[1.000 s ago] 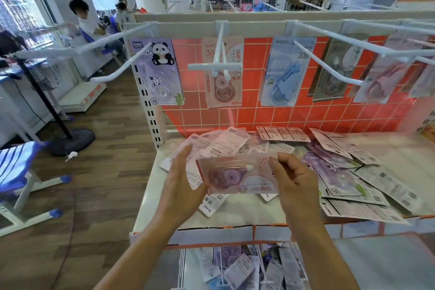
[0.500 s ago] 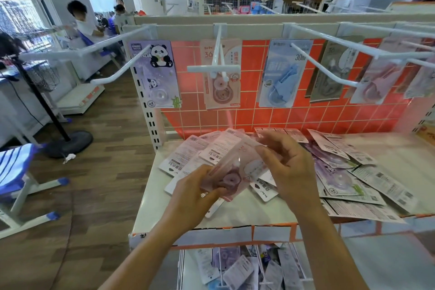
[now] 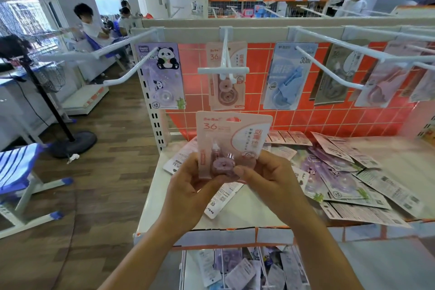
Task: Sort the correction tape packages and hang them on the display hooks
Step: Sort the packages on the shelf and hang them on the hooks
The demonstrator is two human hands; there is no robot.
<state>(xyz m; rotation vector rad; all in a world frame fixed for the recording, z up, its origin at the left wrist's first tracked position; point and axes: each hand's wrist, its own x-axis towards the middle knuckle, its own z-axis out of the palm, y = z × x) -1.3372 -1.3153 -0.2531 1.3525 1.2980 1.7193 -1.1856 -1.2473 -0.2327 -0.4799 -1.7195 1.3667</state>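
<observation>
I hold one pink correction tape package (image 3: 233, 132) upright in front of me, its printed face toward me and its hanging slot at the top edge. My left hand (image 3: 190, 190) pinches the lower left part, thumb on the front over the clear blister and fingers curled behind the card. My right hand (image 3: 273, 181) pinches the lower right part the same way, thumb tip pressed on the blister. The package is raised above the white shelf (image 3: 235, 216), touching nothing but my fingers. At 12 o'clock from it, a matching pink package (image 3: 231, 91) hangs against the red tiled panel (image 3: 306, 120) on the middle hook (image 3: 225, 49), whose white crossbar lies across the front of that card. At 10 o'clock hangs a purple panda package (image 3: 164, 75) behind the left hook (image 3: 131, 70). At 1 o'clock hangs a blue package (image 3: 287, 75), and beyond it, toward 2 o'clock, a grey package (image 3: 334, 75) and more pinkish ones, too blurred to read. On the shelf at 3 o'clock lies a loose pile of packages (image 3: 341, 172), purple fronts and white printed backs mixed and overlapping. A few more white card backs (image 3: 223, 197) lie flat under my hands, toward 6 o'clock. Lower still, below the shelf's front edge, a bin (image 3: 235, 268) holds further jumbled packages. Far off at 9 o'clock a black fan stand (image 3: 70, 141) is on the wooden floor.
</observation>
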